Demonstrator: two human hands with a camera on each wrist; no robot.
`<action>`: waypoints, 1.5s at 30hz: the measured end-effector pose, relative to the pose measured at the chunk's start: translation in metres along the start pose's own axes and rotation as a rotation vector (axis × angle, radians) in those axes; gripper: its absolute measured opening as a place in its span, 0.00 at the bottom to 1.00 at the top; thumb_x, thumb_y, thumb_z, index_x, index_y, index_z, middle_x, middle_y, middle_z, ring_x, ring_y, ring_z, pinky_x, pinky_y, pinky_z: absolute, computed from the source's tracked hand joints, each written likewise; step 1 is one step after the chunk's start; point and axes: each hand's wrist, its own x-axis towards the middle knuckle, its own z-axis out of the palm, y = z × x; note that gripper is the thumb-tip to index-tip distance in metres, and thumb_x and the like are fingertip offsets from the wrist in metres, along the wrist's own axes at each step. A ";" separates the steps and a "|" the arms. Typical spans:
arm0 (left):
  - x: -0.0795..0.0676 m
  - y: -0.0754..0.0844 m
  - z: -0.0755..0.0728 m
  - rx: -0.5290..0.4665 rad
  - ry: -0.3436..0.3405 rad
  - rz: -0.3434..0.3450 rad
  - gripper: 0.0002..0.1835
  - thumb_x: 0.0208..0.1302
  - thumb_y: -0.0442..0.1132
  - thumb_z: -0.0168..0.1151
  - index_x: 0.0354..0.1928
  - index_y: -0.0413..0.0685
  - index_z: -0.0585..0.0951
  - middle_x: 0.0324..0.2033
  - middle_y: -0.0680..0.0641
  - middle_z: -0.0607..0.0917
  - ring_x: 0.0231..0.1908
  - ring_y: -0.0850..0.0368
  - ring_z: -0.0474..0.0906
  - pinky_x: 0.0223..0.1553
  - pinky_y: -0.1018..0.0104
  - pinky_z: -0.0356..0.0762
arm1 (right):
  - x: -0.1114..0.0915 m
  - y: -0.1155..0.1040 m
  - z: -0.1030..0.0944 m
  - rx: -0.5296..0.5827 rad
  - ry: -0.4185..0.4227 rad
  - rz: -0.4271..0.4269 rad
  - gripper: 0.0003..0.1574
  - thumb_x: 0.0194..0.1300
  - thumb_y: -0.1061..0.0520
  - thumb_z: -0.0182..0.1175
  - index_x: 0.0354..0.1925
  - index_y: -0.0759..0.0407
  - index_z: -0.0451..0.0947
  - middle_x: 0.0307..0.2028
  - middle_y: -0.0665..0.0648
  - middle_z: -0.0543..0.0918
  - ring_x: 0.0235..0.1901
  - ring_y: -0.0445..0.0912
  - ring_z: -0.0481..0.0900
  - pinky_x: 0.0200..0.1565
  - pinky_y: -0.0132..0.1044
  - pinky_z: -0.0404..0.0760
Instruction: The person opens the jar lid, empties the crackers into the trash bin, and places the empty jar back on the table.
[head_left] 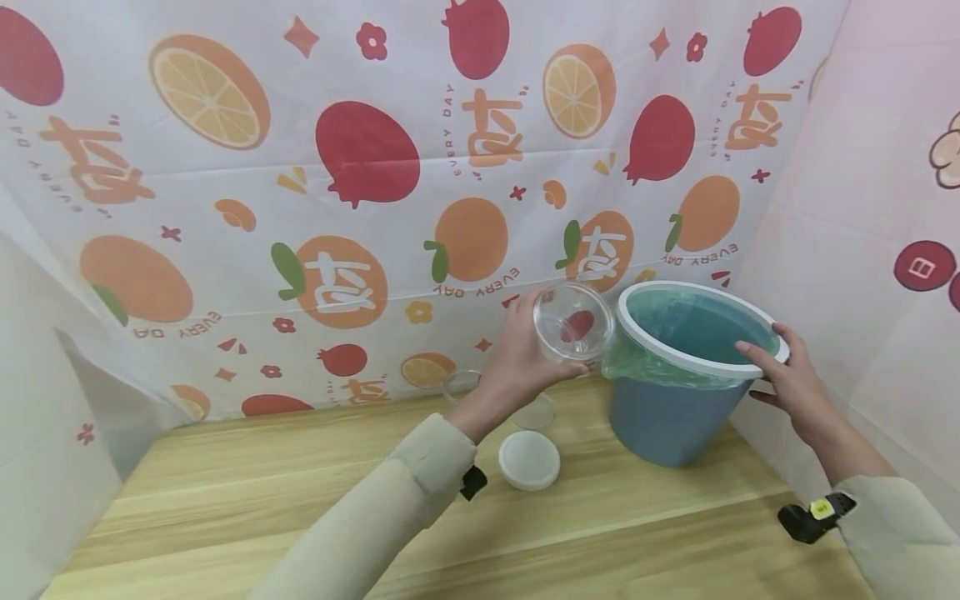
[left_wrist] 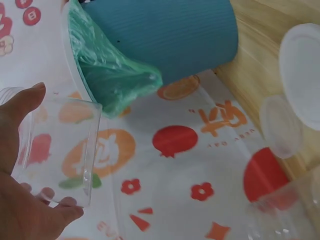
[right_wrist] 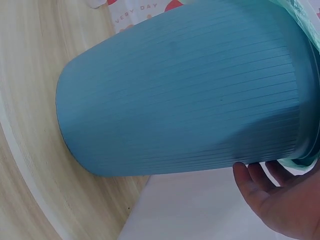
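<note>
My left hand (head_left: 517, 358) grips a clear plastic jar (head_left: 576, 323) in the air, just left of a blue trash bin (head_left: 667, 421). In the left wrist view the jar (left_wrist: 65, 145) is see-through, and its threaded neck lies toward the palm. A green bag (left_wrist: 107, 80) lines the bin and hangs over its side below the white rim (head_left: 693, 360). My right hand (head_left: 798, 387) holds the bin's right edge, thumb over the rim. Its other fingertips lie against the bin's outer wall (right_wrist: 185, 100) in the right wrist view.
On the wooden table (head_left: 300, 500) lies a round white lid (head_left: 529, 460). Behind it are a translucent disc (head_left: 536, 412) and another clear container (head_left: 459, 382), partly hidden by my left arm. A fruit-print sheet (head_left: 405, 275) covers the back wall; a pale wall is on the right.
</note>
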 end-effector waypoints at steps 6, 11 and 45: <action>-0.018 -0.014 -0.017 -0.011 0.039 -0.057 0.62 0.35 0.47 0.87 0.75 0.55 0.62 0.65 0.50 0.71 0.65 0.50 0.70 0.65 0.49 0.73 | -0.001 0.002 -0.004 -0.003 -0.007 -0.003 0.58 0.78 0.36 0.43 0.78 0.56 0.15 0.78 0.77 0.36 0.71 0.76 0.54 0.43 0.40 0.86; -0.034 -0.020 -0.030 -0.048 0.051 -0.082 0.61 0.34 0.44 0.87 0.74 0.58 0.62 0.66 0.50 0.72 0.64 0.54 0.70 0.66 0.48 0.72 | -0.002 0.003 -0.005 0.006 -0.015 -0.001 0.58 0.79 0.37 0.43 0.78 0.56 0.14 0.78 0.77 0.35 0.71 0.77 0.53 0.42 0.37 0.86; -0.145 -0.105 -0.063 -0.167 0.099 -0.414 0.59 0.34 0.42 0.88 0.72 0.49 0.65 0.67 0.39 0.74 0.68 0.37 0.70 0.67 0.40 0.71 | -0.002 -0.002 0.000 -0.001 -0.007 0.014 0.56 0.79 0.37 0.42 0.78 0.54 0.14 0.78 0.77 0.35 0.70 0.78 0.52 0.50 0.55 0.86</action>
